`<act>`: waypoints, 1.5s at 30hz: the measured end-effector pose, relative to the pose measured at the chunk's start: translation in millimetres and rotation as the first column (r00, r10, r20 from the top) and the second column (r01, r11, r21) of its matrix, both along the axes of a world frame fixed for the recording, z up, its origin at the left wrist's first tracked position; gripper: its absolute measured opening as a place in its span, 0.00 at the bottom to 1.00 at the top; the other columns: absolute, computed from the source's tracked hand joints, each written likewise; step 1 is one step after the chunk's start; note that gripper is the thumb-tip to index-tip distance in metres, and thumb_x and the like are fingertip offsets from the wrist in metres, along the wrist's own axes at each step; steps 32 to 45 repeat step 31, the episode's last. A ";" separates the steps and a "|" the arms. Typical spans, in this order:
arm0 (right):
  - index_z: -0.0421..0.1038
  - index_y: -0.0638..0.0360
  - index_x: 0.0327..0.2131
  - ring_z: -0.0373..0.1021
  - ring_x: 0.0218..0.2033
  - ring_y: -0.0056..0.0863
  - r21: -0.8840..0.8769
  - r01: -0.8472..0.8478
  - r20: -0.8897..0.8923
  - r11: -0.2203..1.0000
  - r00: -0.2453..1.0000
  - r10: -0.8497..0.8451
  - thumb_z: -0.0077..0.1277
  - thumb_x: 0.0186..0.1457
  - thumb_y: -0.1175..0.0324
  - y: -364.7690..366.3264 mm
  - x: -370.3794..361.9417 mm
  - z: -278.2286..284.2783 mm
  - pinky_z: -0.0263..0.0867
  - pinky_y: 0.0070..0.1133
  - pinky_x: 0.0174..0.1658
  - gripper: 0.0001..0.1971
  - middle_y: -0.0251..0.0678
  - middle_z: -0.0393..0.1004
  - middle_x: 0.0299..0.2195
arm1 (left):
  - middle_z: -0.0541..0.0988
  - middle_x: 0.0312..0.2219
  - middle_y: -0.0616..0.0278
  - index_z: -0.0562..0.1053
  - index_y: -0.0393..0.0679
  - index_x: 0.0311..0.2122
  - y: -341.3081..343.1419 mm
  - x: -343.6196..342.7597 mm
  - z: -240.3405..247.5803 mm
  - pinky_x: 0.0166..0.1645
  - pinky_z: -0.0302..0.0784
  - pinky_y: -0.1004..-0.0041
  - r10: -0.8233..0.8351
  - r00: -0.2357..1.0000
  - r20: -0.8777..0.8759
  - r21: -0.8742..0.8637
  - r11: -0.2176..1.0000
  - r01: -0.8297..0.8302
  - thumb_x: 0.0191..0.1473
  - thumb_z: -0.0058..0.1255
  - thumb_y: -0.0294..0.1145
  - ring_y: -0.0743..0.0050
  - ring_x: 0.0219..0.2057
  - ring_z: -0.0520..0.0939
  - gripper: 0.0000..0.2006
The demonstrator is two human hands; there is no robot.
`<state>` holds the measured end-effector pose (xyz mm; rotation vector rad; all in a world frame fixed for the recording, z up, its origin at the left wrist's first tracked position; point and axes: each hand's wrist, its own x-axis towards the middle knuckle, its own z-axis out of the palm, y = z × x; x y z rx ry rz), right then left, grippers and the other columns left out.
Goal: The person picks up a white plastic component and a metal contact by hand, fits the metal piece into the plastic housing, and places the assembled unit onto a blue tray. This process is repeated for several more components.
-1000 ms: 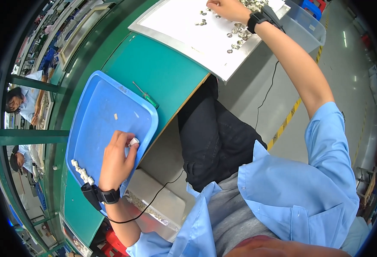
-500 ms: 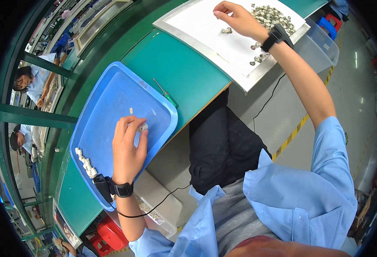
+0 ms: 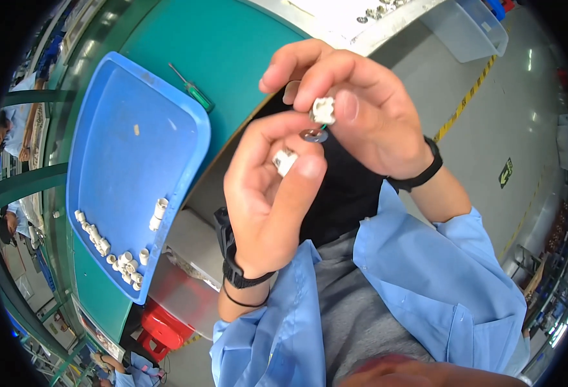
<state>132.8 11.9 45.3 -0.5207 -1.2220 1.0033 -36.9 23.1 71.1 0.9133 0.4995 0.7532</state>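
Observation:
Both of my hands are raised close together over my lap, to the right of the blue tray. My right hand pinches a small white notched ceramic-looking piece between thumb and fingers. Just below that piece is a small dark metal disc at the fingertips of my left hand. A second white piece, a short ceramic-looking cylinder, sits in the curled fingers of the left hand, beside the thumb. Whether disc and upper white piece are joined, I cannot tell.
Several white cylinders lie along the tray's near side and left edge. A green-handled screwdriver rests on the green table. Beyond, a white metal-edged board holds small metal parts. A clear plastic bin stands at the upper right.
My left hand has left the tray and my right hand has come back from the white board; they now meet over my lap, holding pieces. More white cylinders show in the tray, and the view has shifted.

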 end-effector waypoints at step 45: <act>0.73 0.71 0.48 0.71 0.40 0.28 0.049 0.269 0.341 0.962 0.900 -0.270 0.51 0.56 0.80 -29.0 16.2 -44.5 0.67 0.21 0.42 0.15 0.50 0.76 0.41 | 0.78 0.31 0.55 0.74 0.35 0.38 6.8 20.0 -35.5 0.35 0.68 0.78 0.225 0.973 -0.058 0.144 0.966 -0.215 0.57 0.60 0.30 0.75 0.29 0.74 0.10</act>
